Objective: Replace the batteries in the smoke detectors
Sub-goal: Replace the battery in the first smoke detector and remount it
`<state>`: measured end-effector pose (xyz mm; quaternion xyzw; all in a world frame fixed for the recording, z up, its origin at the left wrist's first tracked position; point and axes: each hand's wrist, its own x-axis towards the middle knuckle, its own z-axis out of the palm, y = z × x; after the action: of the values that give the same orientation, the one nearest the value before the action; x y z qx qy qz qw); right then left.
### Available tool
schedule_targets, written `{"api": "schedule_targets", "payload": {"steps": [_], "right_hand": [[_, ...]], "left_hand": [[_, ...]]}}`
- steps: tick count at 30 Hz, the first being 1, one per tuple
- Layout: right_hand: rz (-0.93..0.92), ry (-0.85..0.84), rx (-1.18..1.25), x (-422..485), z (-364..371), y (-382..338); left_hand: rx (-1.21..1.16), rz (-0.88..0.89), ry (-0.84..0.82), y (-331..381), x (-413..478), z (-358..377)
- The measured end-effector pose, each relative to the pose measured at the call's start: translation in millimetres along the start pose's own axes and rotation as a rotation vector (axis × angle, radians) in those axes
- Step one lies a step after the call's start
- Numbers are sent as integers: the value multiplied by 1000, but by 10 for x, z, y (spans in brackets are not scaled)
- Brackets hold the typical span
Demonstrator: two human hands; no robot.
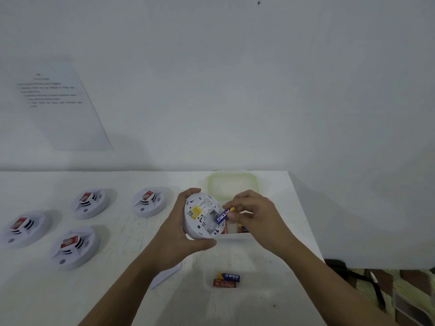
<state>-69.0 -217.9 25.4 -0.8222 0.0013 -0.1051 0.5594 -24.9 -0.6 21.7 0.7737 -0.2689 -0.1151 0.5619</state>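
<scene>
Table: the left half carries four smoke detectors, well apart, with bare surface between them and your arms. Left hand: curled round a fifth detector, underside tilted toward you. Right hand: pinches one blue battery at the detector's open compartment. Behind: one green-rimmed lid. Near you: two loose batteries, touching. The table's right edge runs just beside your right forearm.
</scene>
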Motion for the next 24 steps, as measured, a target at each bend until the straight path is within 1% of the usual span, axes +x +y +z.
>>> {"api": "schedule_targets", "payload": {"steps": [3, 7, 10, 15, 18, 21, 24], "right_hand": [[-20, -4, -26, -68, 10, -12], [-1, 94, 42, -144, 44, -52], [11, 136, 71, -217, 70, -24], [-98, 150, 33, -342, 58, -44], [-108, 137, 44, -335, 57, -43], [-139, 132, -31, -328, 72, 0], [-302, 170, -202, -331, 103, 76]], "left_hand": [[12, -2, -5, 33, -22, 75], [11, 15, 18, 102, -52, 181], [-7, 22, 42, 141, -75, 220], [-6, 29, 23, 163, -111, 204], [5, 33, 19, 174, -116, 205], [3, 23, 13, 168, -103, 187], [-19, 8, 22, 156, -92, 154]]}}
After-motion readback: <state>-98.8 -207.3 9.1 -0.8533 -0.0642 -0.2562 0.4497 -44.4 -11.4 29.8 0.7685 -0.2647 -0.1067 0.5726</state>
